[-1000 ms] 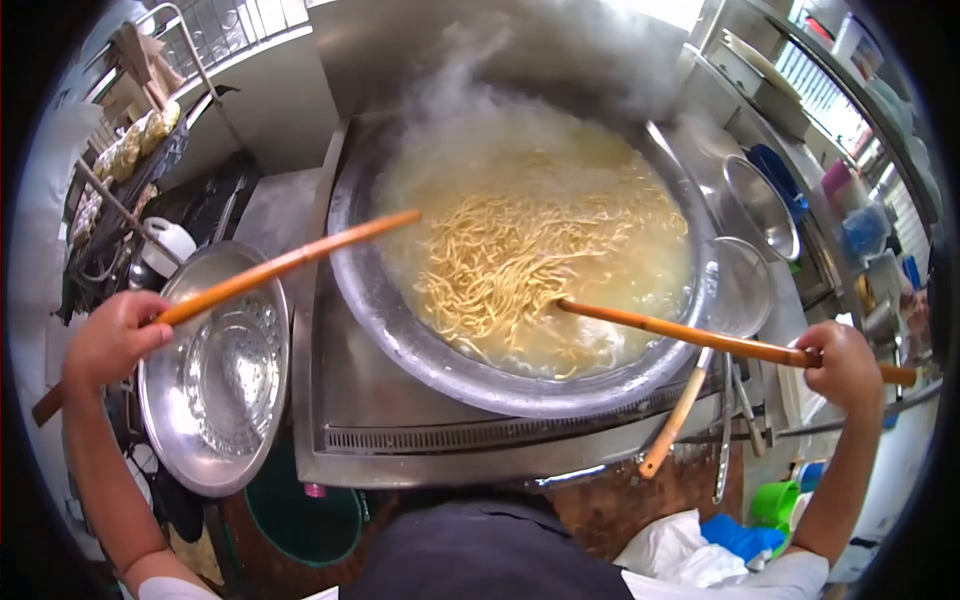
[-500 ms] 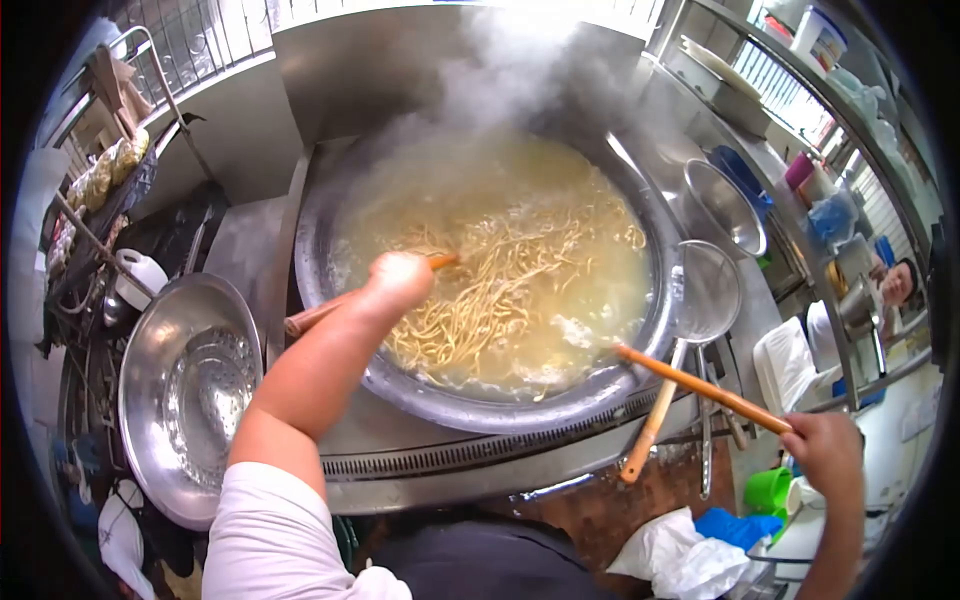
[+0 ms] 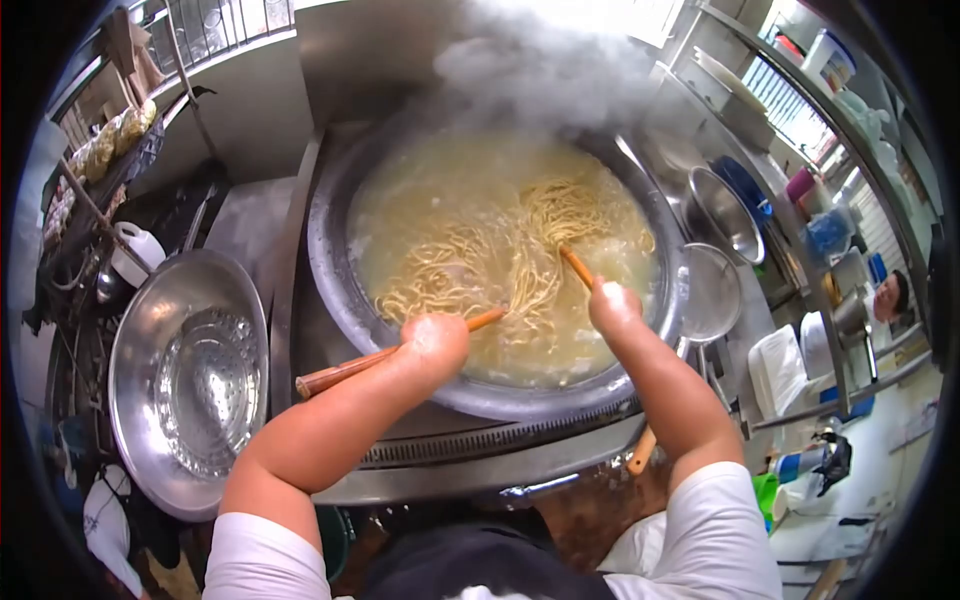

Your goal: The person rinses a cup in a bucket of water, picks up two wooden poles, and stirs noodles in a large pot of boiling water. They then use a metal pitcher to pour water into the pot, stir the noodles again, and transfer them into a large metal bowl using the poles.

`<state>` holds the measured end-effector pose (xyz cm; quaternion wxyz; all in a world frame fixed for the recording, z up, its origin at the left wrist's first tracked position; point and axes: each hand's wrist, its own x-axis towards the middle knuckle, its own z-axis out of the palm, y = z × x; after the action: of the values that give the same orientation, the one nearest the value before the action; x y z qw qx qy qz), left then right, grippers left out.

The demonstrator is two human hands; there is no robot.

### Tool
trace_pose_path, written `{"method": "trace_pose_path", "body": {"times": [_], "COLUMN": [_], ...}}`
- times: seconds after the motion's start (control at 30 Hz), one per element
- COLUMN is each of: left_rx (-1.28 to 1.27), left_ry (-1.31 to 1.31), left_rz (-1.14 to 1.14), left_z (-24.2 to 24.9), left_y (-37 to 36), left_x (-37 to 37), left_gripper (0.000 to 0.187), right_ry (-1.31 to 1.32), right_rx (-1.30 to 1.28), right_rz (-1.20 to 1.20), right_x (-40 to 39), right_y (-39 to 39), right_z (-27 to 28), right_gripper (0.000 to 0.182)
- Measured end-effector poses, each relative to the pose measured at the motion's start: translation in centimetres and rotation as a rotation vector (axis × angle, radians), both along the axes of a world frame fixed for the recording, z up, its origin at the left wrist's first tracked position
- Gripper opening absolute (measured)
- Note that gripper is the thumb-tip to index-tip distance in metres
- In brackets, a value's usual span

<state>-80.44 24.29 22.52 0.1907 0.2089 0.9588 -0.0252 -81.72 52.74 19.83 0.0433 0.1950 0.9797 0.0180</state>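
Note:
Yellow noodles (image 3: 535,290) float in cloudy, steaming liquid inside a very large metal wok (image 3: 345,290). My left hand (image 3: 435,342) is closed around a thick wooden stick (image 3: 345,374); its tip reaches into the noodles at the near middle, and its butt sticks out past the left rim. Over the right part of the wok, my right hand (image 3: 613,305) grips a second wooden stick (image 3: 577,267), whose tip touches the noodle heap at the back right. The rest of that stick is hidden behind my hand and forearm.
A large perforated metal bowl (image 3: 135,375) stands left of the wok. A wooden-handled strainer (image 3: 712,290) and a metal bowl (image 3: 730,215) are at the right. Steam (image 3: 550,70) rises at the back. Shelving and a person (image 3: 888,297) are at far right.
My right hand has swung from outside the right rim to over the wok with its stick. My left hand has moved nearer and right. Noodles have gathered into a heap toward the back right.

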Motion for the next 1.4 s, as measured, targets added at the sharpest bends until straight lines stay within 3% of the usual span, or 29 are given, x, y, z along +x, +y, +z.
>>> {"method": "trace_pose_path", "body": {"times": [0.1, 0.17, 0.23, 0.27, 0.33, 0.4, 0.5, 0.63, 0.73, 0.83, 0.87, 0.97, 1.1, 1.13, 1.2, 1.23, 1.27, 1.33, 1.37, 1.4], "left_rx": [0.051, 0.094, 0.216, 0.169, 0.325, 0.437, 0.474, 0.492, 0.581, 0.717, 0.757, 0.741, 0.501, 0.537, 0.361, 0.292, 0.216, 0.134, 0.206, 0.249], "left_ry": [-0.027, -0.027, -0.063, -0.194, -0.258, -0.344, -0.452, -0.516, -0.457, -0.385, -0.362, -0.228, -0.033, 0.116, 0.036, 0.080, 0.174, 0.155, 0.104, 0.069], "left_rz": [-0.008, -0.035, -0.016, -0.025, -0.024, 0.074, 0.178, 0.403, 0.530, 0.704, 0.813, 0.814, 0.600, 0.454, 0.537, 0.473, 0.418, 0.444, 0.446, 0.415], "left_z": [1.0, 1.3, 0.4, 3.2, 1.8, 2.2, 4.1, 7.2, 7.5, 7.9, 8.2, 8.2, 7.3, 4.8, 5.2, 3.9, 2.3, 0.5, 0.3, 0.4], "left_y": [-3.5, -7.0, -11.4, -13.5, -19.1, -24.1, -29.4, -34.3, -37.8, -39.8, -40.0, -39.3, -33.9, -33.1, -27.0, -24.9, -22.8, -17.1, -14.3, -11.6], "left_x": [2.3, 3.2, 3.6, 3.9, 3.6, 4.6, 6.5, 9.4, 11.3, 12.3, 12.1, 8.7, -0.3, -3.2, -7.7, -9.9, -11.8, -15.4, -16.5, -17.3], "left_gripper": [0.019, 0.018, 0.020, 0.024, 0.030, 0.030, 0.030, 0.028, 0.024, 0.021, 0.021, 0.019, 0.021, 0.021, 0.024, 0.026, 0.026, 0.029, 0.029, 0.029], "right_ry": [-0.069, -0.142, -0.158, -0.150, -0.095, -0.167, -0.249, -0.478, -0.508, -0.266, -0.170, 0.046, 0.183, 0.267, 0.087, 0.045, 0.020, 0.153, 0.198, 0.064], "right_rx": [-0.059, -0.079, 0.055, 0.050, 0.291, 0.404, 0.442, 0.331, 0.250, 0.104, 0.044, -0.157, -0.435, -0.527, -0.866, -0.917, -0.703, -0.529, -0.684, -0.524], "right_rz": [-0.063, -0.132, 0.128, 0.040, 0.309, 0.264, 0.363, 0.254, 0.301, 0.238, 0.253, 0.168, 0.085, 0.079, -0.167, -0.133, -0.057, 0.136, 0.143, 0.024], "right_x": [5.5, 10.4, 15.5, 17.9, 21.8, 24.0, 23.5, 15.8, 7.8, 2.4, 1.0, -3.6, -2.4, -2.4, -1.6, -0.5, 1.5, 6.7, 9.2, 12.0], "right_y": [-1.5, -3.6, -4.0, -3.2, -6.5, -10.4, -12.8, -12.9, -8.7, -7.9, -7.5, -6.6, -5.0, -4.2, -0.6, 2.4, 4.7, 10.8, 15.6, 14.3], "right_z": [3.7, 9.1, 13.3, 15.0, 21.8, 27.1, 30.2, 28.6, 18.7, 10.3, 7.4, -0.7, -4.0, -4.4, -2.5, -1.4, 1.8, 8.0, 10.3, 17.6], "right_gripper": [0.046, 0.054, 0.057, 0.038, 0.027, 0.029, 0.031, 0.026, 0.027, 0.025, 0.025, 0.025, 0.027, 0.029, 0.033, 0.032, 0.030, 0.029, 0.032, 0.033]}}
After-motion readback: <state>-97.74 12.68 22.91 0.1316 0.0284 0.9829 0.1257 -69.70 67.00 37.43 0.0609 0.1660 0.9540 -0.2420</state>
